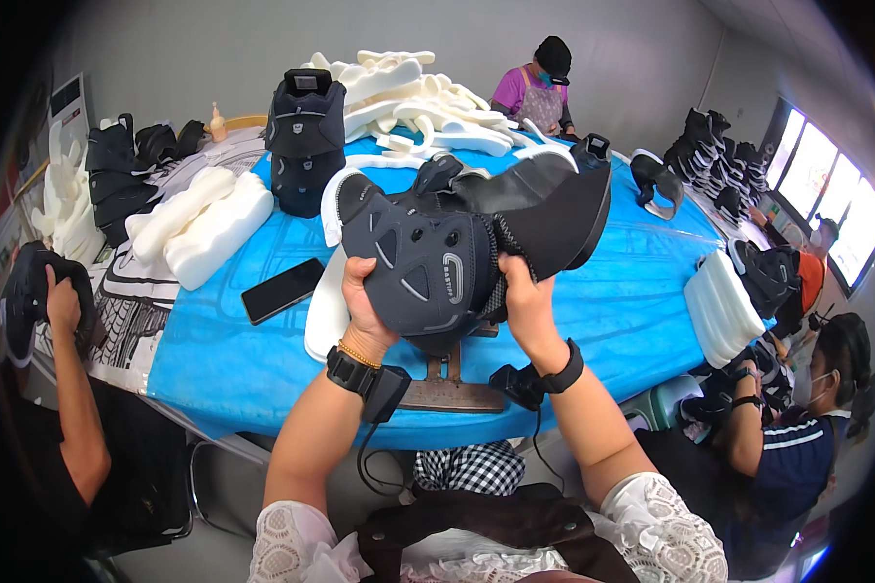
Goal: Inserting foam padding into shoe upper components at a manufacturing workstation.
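A dark navy boot upper (413,262) with triangular patches, round eyelets and a black padded collar is held up over the table between my two hands. The fingers of my left hand (365,309) close round its lower left side, thumb on the front. My right hand (532,309) grips it at the seam below the flared collar (559,223). Under the upper stands a brown metal stand (447,394), mostly covered by it. White foam pieces (329,316) show behind my left hand, partly hidden. A black phone (284,290) lies left of that hand.
Blue sheeting (612,301) covers the table. White foam shapes (408,102) are heaped at the back, with more foam (199,223) at left and a stack (724,309) at right. Boot uppers (306,141) stand stacked behind. Co-workers (540,87) sit or stand around; one hand (63,301) holds a dark piece at left.
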Tool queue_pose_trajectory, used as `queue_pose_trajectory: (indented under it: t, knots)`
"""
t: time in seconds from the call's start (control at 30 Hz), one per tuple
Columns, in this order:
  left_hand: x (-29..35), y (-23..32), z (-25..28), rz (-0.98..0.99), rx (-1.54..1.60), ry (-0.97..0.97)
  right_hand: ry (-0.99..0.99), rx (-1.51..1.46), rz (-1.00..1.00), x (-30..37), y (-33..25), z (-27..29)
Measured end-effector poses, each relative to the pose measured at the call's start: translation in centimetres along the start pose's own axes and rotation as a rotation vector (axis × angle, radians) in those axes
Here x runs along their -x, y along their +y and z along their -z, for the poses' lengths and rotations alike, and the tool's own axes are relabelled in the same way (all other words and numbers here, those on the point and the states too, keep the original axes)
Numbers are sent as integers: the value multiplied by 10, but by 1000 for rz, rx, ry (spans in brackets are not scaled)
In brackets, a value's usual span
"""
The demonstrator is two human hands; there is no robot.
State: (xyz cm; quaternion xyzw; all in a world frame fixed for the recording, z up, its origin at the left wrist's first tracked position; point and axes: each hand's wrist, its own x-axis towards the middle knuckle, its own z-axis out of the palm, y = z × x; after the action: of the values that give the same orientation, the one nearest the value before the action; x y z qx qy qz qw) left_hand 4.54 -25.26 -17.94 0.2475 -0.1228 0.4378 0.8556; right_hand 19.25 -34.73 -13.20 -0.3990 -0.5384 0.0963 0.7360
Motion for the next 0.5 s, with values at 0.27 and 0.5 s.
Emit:
queue_pose_trajectory:
  t: [0.27,0.5]
  knots:
    - [-4,2,10,60,158,-4,68,193,132,18,9,-8]
    - [-7,1,11,111,177,18,54,154,109,30,17,-10]
